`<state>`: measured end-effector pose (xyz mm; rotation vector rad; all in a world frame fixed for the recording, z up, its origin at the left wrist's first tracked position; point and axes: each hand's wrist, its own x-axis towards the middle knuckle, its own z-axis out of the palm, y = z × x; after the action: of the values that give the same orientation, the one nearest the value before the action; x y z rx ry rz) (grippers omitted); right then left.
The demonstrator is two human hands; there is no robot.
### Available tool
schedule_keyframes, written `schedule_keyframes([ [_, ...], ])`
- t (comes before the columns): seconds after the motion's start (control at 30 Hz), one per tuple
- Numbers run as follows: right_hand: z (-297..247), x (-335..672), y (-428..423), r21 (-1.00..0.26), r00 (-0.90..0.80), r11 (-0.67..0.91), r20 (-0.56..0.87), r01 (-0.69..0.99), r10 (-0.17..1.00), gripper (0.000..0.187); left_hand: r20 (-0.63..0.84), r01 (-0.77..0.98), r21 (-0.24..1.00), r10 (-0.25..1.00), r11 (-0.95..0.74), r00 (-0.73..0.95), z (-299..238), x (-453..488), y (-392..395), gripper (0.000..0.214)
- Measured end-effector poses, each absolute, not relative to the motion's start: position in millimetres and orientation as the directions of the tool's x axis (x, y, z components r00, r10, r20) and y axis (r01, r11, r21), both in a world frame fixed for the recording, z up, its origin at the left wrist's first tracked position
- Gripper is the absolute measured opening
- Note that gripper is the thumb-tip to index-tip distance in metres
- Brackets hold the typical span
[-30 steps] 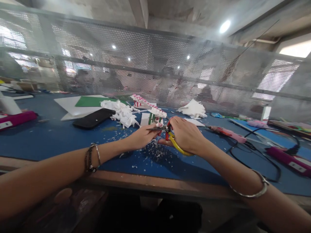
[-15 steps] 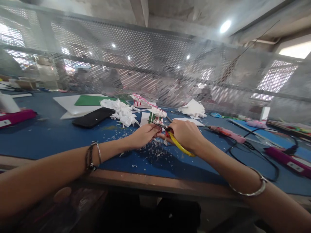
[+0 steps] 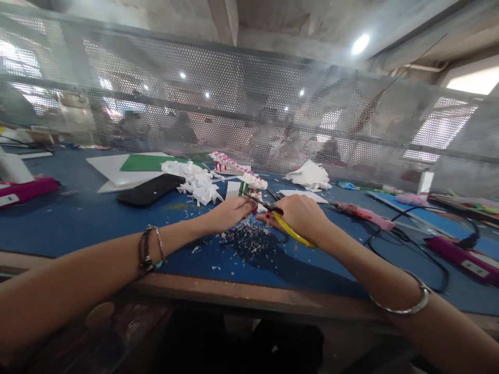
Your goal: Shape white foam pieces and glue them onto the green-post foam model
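My right hand (image 3: 302, 214) is closed around a pair of scissors (image 3: 295, 234) with a curved yellow handle. Their dark blades point left, toward the fingertips of my left hand (image 3: 226, 215). Those fingers are pinched together on a small red and white piece (image 3: 255, 209), mostly hidden by the fingers and blades. Just behind it, a small model (image 3: 254, 182) with a white ruffled top stands on green posts. White and reddish scraps (image 3: 253, 241) lie scattered on the blue table below both hands.
A black phone (image 3: 151, 190) and crumpled white strips (image 3: 193, 179) lie left of my hands, near a green sheet (image 3: 150, 162). At the back stands a pink-and-white striped piece (image 3: 230, 163). Right are a white stack (image 3: 309, 175), a pink corded tool (image 3: 364, 215) and a purple power strip (image 3: 462, 259).
My left hand has shifted slightly left and away from my right hand. The scissors have moved slightly right and remain in my right hand.
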<state>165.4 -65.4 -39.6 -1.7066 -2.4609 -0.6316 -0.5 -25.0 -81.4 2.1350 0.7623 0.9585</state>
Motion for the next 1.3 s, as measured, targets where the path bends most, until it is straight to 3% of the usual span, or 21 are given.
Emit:
schedule_keyframes([
  [0.23, -40.6, 167.5, -63.9, 0.26, -0.376, 0.308, 0.276, 0.915, 0.885, 0.05, 0.512, 0.378, 0.534, 0.645, -0.756, 0.567, -75.0, -4.9, -25.8, 0.019],
  [0.7, -42.7, 167.9, -62.2, 0.252, -0.383, 0.318, 0.276, 0.914, 0.882, 0.054, 0.463, 0.538, 0.355, 0.644, -0.765, 0.609, -74.3, -7.8, -27.7, 0.029],
  [0.93, -44.7, 167.9, -60.1, 0.276, -0.388, 0.315, 0.267, 0.908, 0.882, 0.056, 0.498, 0.48, 0.361, 0.601, -0.799, 0.625, -77.3, -6.9, -27.3, 0.024],
  [1.17, -43.0, 171.8, -57.0, 0.292, -0.356, 0.279, 0.257, 0.915, 0.898, 0.057, 0.402, 0.64, 0.22, 0.666, -0.736, 0.628, -71.1, -8.2, -28.0, 0.028],
  [1.3, -41.4, 176.7, -52.7, 0.244, -0.314, 0.252, 0.263, 0.936, 0.912, 0.06, 0.169, 0.792, 0.077, 0.791, -0.606, 0.588, -56.1, -23.3, -24.3, 0.036],
])
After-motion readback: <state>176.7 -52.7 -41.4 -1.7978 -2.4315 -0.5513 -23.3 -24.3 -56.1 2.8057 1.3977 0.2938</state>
